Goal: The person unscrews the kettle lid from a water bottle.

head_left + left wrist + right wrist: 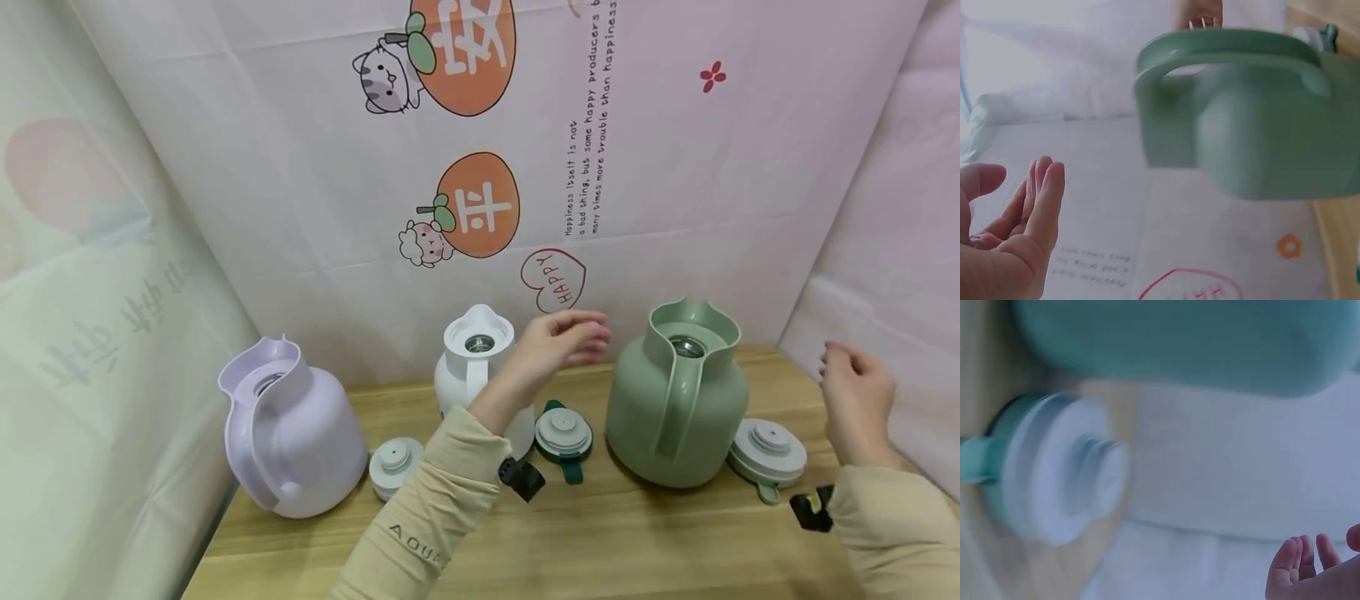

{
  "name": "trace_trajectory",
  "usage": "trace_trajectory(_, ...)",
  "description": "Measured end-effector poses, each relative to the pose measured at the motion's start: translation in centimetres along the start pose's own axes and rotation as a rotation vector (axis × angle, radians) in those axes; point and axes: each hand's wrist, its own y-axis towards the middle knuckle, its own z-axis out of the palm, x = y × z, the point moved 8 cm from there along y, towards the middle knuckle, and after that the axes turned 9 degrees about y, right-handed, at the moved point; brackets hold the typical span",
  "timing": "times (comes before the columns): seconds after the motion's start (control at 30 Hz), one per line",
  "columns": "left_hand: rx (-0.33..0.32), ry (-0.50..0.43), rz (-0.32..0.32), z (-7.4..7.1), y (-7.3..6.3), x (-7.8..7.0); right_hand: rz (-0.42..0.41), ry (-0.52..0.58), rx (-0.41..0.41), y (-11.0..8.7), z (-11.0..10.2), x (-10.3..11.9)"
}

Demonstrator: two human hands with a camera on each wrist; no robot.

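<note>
My left hand (555,346) hovers between the white jug and the green jug (678,408), holding nothing. In the left wrist view its fingers (1044,200) are extended with the thumb apart. My right hand (860,396) is raised to the right of the green jug, its fingers loosely bent and holding nothing. The green jug stands upright with its mouth uncovered and its handle towards me. On the table right of the jug lies a lid (768,454) with a green tab, its pale underside up; the right wrist view shows this lid (1079,469) close and blurred.
A lilac jug (322,442) and a white jug (452,383), both uncovered, stand further left on the wooden table (600,542). Between the jugs lie a pale lid (395,467) and a dark green-rimmed lid (564,432). A printed cloth (645,183) hangs behind.
</note>
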Motion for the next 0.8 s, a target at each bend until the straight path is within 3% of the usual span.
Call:
trace_trajectory(0.13,-0.137,0.033,0.067,-3.7,-0.7,-2.0,-0.071,-0.103,0.14,-1.1,4.5,3.0)
trace_trajectory(0.37,-0.401,0.154,0.14,-10.3,-2.2,-3.8,-0.253,-0.446,0.245,-4.3,10.8,6.8)
trace_trajectory(0.47,-0.519,0.228,0.157,-13.0,-3.0,-3.7,-0.3,-0.531,0.293,-6.0,13.0,7.8)
trace_trajectory(0.6,-0.666,0.355,0.158,-16.1,-4.0,-3.0,-0.316,-0.561,0.352,-7.8,15.3,8.9)
trace_trajectory(0.8,-0.809,0.626,0.097,-19.0,-4.5,-0.9,-0.305,-0.518,0.456,-10.7,18.5,9.5)
